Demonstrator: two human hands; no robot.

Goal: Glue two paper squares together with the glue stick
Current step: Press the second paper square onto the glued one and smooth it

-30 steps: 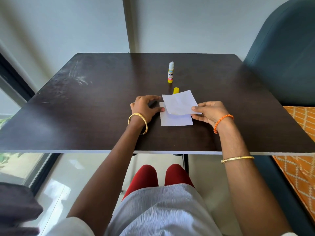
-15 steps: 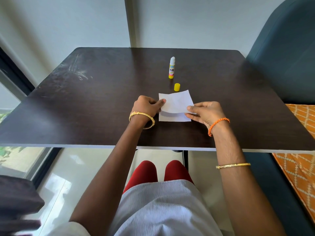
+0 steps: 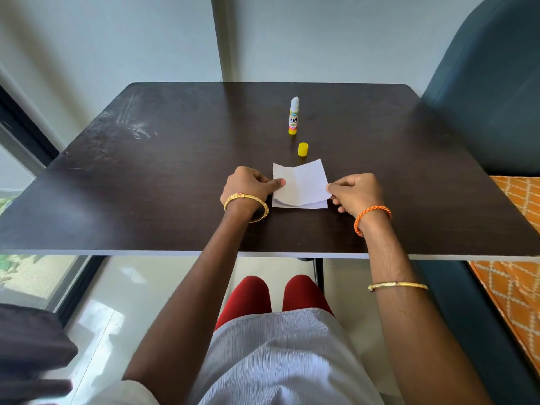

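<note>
Two white paper squares lie near the middle of the dark table (image 3: 175,176). The upper paper square (image 3: 301,182) is slightly bowed and almost covers the lower paper square (image 3: 317,204), whose near edge and right corner peek out. My left hand (image 3: 248,185) pinches the upper square's left edge with the thumb on top. My right hand (image 3: 355,191) pinches its near right corner. Behind the papers, the uncapped glue stick (image 3: 293,119) stands upright with white glue showing, and its yellow cap (image 3: 303,149) stands between stick and papers.
A dark teal chair back (image 3: 491,92) rises at the right edge of the table. An orange patterned cushion (image 3: 517,229) lies right of the table. A window frame (image 3: 26,133) runs along the left. My knees sit under the near edge.
The upper square has been brought from a tilted position down over the lower one, now nearly lined up. My left hand has taken its left edge; my right hand still holds the right corner.
</note>
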